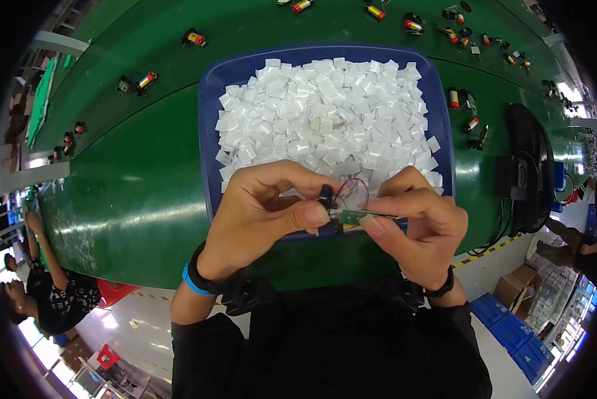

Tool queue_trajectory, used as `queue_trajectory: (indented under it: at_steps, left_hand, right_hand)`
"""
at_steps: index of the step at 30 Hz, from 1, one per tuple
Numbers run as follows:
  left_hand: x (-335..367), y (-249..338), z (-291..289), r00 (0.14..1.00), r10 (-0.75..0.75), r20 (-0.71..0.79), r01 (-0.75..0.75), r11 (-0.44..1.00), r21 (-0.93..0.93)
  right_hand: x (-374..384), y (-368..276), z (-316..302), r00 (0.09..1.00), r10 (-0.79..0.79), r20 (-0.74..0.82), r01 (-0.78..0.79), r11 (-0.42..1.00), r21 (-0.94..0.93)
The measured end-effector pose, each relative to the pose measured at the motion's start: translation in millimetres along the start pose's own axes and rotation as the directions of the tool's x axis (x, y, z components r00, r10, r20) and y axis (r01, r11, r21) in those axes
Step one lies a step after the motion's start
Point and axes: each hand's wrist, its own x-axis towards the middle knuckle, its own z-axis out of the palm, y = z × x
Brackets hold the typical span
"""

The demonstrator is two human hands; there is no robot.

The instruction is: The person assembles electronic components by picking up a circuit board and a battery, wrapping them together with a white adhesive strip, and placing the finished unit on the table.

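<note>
Between both hands, over the near edge of a blue tray (207,133), is a small electronic assembly. My left hand (265,206) pinches its black part (326,194) between thumb and fingers. A thin green circuit board (353,217) is gripped by my right hand (421,223), thumb below and fingers above. A dark red wire (357,179) arches up between the two parts. Something yellowish shows under the board, mostly hidden. Many small white square pieces (332,93) fill the tray, with one beige piece (325,124) among them.
The tray stands on a green table (132,199). Small assemblies with red-and-yellow cylinders (145,81) lie scattered along a green belt-like surface beyond and at the right (454,98). A black bag-like object (531,146) and a black box (508,176) sit at right. Another person (59,292) works at far left.
</note>
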Motion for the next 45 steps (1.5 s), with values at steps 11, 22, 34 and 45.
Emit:
queue_trajectory:
  at_steps: [11, 22, 34, 45]
  left_hand:
    - [0, -2, 0, 1.0, -0.006, 0.006, 0.006, 1.0, 0.002]
    - [-2, -4, 7, 0.997, 0.069, -0.038, -0.061, 0.982, 0.181]
    - [-9, -3, 13, 0.973, 0.224, -0.056, -0.2, 0.94, 0.276]
    - [-5, -7, 10, 0.982, 0.123, -0.145, -0.073, 0.949, 0.306]
  right_hand:
    - [-1, 0, 3, 1.0, 0.022, -0.012, -0.022, 1.0, -0.003]
    - [-1, -5, -5, 0.993, 0.106, 0.044, -0.104, 0.993, -0.052]
    - [-2, -9, -2, 0.993, 0.111, 0.049, -0.111, 0.994, -0.002]
    - [-12, -2, 0, 0.991, 0.134, 0.028, -0.133, 0.99, -0.037]
